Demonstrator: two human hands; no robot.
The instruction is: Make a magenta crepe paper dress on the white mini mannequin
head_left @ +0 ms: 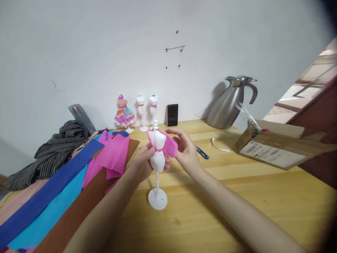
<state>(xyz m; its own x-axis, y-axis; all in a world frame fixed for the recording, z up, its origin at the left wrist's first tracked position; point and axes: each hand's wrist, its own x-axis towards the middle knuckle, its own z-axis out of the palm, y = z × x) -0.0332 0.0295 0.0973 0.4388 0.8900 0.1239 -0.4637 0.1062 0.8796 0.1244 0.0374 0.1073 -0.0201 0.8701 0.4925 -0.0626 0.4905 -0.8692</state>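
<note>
White mannequin: in left hand, front middle of table

Roughly upright over the wooden table; can't tell if base touches. Left hand wrapped round the torso, thumb at waist, fingertips showing on the far side. Right hand at outer end of pink cloth, fingers curved, index above it; can't tell if it's pinched. Blue tool just right. Fabric strips lie left.
</note>
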